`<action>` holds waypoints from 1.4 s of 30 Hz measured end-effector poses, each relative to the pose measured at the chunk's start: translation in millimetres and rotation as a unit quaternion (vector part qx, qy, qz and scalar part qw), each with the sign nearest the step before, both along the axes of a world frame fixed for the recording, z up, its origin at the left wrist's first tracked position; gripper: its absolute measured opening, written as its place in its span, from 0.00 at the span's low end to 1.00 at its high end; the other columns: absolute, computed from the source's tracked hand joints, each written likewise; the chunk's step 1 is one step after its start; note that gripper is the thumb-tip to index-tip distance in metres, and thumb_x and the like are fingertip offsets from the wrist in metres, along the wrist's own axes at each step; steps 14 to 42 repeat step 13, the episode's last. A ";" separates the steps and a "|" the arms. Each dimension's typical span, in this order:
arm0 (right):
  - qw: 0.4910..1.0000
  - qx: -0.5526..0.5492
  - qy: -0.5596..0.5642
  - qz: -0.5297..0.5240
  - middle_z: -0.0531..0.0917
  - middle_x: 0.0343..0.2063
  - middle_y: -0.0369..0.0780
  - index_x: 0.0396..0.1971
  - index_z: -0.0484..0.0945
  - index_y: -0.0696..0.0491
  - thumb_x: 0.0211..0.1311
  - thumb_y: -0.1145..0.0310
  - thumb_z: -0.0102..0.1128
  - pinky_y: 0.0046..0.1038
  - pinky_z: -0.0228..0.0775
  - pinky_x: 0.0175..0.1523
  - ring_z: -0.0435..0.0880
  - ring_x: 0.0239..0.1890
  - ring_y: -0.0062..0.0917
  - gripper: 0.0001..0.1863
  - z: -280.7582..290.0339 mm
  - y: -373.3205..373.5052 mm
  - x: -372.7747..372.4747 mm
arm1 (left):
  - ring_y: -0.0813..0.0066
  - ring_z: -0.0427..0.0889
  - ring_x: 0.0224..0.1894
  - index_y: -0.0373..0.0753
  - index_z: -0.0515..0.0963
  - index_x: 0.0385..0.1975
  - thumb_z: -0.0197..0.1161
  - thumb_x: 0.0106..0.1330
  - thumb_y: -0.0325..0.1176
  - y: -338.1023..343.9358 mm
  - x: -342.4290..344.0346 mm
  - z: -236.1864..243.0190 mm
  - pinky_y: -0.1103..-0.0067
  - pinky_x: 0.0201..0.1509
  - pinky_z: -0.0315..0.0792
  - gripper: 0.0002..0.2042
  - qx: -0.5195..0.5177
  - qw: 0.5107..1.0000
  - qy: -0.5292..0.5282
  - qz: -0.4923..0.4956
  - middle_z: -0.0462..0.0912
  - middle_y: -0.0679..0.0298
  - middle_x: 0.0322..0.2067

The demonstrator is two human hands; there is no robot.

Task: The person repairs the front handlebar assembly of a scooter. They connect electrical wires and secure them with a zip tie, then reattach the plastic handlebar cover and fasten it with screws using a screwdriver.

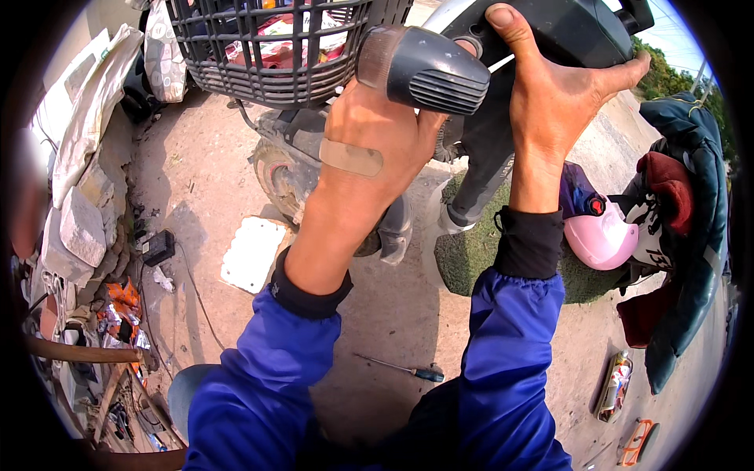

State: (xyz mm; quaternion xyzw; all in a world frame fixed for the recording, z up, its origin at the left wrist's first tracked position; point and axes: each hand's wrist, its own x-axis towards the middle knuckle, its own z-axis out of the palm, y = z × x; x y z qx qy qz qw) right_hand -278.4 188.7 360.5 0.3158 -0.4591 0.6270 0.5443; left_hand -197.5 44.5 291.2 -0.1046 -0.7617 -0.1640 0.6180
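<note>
My left hand (369, 137), with a plaster across its back, is closed around a dark turn signal lamp (440, 71) of a scooter. Its fingers are mostly hidden behind the lamp. To its right, my right hand (554, 106) holds a black plastic scooter housing (577, 31). The thumb stands up against the housing's left side and one finger stretches out along the right; the other fingers are hidden. A black front basket (271, 59) with colourful packets inside hangs just left of the lamp. Below my left wrist part of a dusty wheel (279, 177) shows.
A screwdriver (404, 367) lies on the ground between my forearms. Beyond my right arm are a pink helmet (601, 239), a dark green jacket (691, 235), a spray can (614, 385) and a green mat (467, 255). Stones (82, 228) and litter line the left side, near a white panel (253, 255).
</note>
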 end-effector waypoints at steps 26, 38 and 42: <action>0.996 0.049 -0.025 -0.075 0.79 0.63 0.63 0.73 0.56 0.74 0.48 0.50 0.94 0.42 0.71 0.75 0.80 0.68 0.51 0.67 10.1 6.0 19.7 | 0.42 0.92 0.49 0.41 0.87 0.59 0.70 0.73 0.41 -3.6 -18.0 -3.6 0.56 0.57 0.83 0.19 -0.110 0.983 0.084 0.120 0.92 0.45 0.46; 0.996 0.049 -0.025 -0.075 0.79 0.63 0.63 0.73 0.56 0.74 0.48 0.50 0.94 0.42 0.71 0.75 0.80 0.68 0.51 0.67 10.1 6.0 19.7 | 0.42 0.92 0.49 0.41 0.87 0.59 0.70 0.73 0.41 -3.6 -18.0 -3.6 0.56 0.57 0.83 0.19 -0.110 0.983 0.084 0.120 0.92 0.45 0.46; 0.996 0.049 -0.025 -0.075 0.79 0.63 0.63 0.73 0.56 0.74 0.48 0.50 0.94 0.42 0.71 0.75 0.80 0.68 0.51 0.67 10.1 6.0 19.7 | 0.42 0.92 0.49 0.41 0.87 0.59 0.70 0.73 0.41 -3.6 -18.0 -3.6 0.56 0.57 0.83 0.19 -0.110 0.983 0.084 0.120 0.92 0.45 0.46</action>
